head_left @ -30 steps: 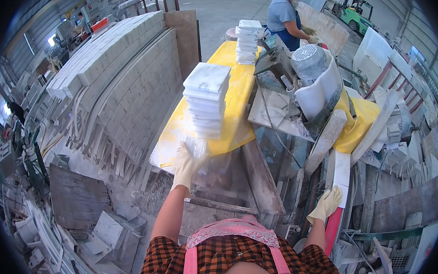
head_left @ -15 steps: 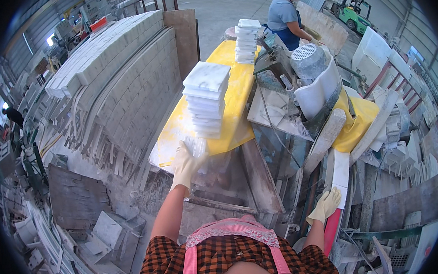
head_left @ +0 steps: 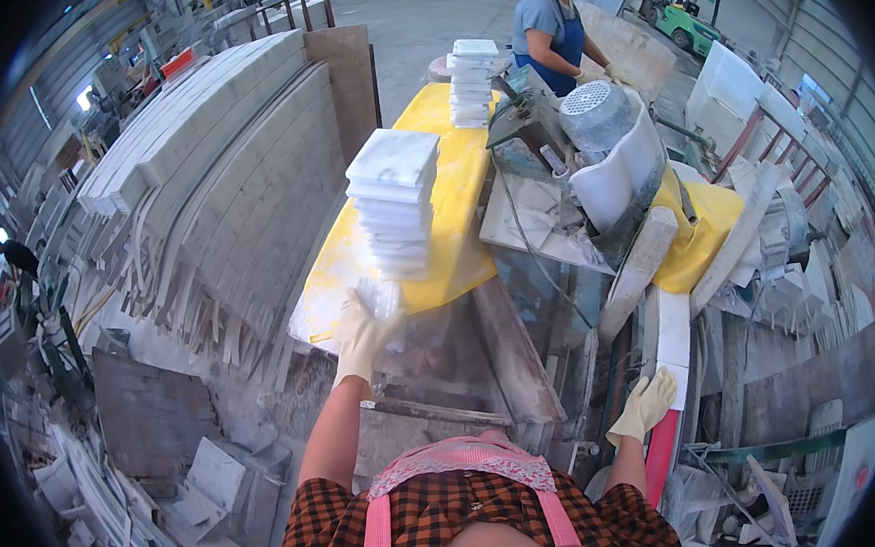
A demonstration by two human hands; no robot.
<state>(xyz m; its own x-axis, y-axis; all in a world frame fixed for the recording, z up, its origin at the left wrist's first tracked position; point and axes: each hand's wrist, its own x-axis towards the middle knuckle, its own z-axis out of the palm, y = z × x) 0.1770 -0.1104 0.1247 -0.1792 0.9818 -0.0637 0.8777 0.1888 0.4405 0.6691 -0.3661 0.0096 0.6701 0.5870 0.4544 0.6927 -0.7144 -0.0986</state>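
My left hand (head_left: pixel 363 340), in a cream rubber glove, is at the near end of a yellow-covered bench (head_left: pixel 464 212). Its thumb and fingers close about a blurred whitish piece (head_left: pixel 381 299) that I cannot make out, in front of a stack of white marble tiles (head_left: pixel 393 201). My right hand (head_left: pixel 644 407), gloved alike, lies with its fingers outstretched against the near end of a white tile strip (head_left: pixel 673 334). That strip rests on a narrow track with a red surface (head_left: pixel 661 455). A second tile stack (head_left: pixel 473 83) stands at the bench's far end.
A machine with a grey motor (head_left: pixel 596 115) and a yellow cloth cover (head_left: pixel 697 227) stands on the right. Long stacked slabs (head_left: pixel 219 146) fill the left side, with stone offcuts (head_left: pixel 210 483) below. A person (head_left: pixel 550 41) in a blue apron works beyond the machine; a green forklift (head_left: pixel 682 18) is farther back.
The view has shifted slightly, so the bench and machine sit a little farther left. The person beyond has turned, with both arms reaching right. My hands keep nearly the same places.
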